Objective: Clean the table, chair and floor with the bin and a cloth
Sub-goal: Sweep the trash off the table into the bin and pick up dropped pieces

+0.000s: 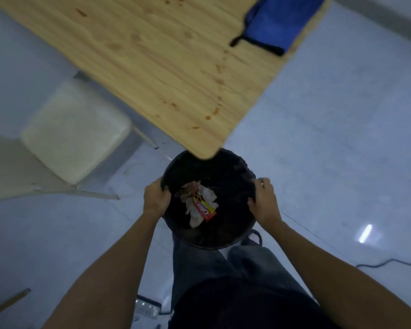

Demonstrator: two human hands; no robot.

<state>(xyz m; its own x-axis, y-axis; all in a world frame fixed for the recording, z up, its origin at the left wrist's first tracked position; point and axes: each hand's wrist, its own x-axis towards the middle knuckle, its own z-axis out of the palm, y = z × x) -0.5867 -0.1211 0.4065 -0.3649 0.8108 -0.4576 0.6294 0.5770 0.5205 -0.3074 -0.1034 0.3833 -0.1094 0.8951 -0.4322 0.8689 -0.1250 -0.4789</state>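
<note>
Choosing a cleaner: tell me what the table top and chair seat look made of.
Table top: pale wood or laminate, matt, shown by long grain lines.
Chair seat: probably cream vinyl over padding, smooth, judging by soft rounded edges; blur leaves it open.

Only one view is provided, taken by a wide-angle camera worn on the head. It is aimed steeply downward and a little forward. The bin (233,176), gripped at its rim by the left hand (156,201) and right hand (265,203), is seen from close above at mid-frame; the table (164,67) and floor (342,138) are shown farther off, slantwise.
</note>
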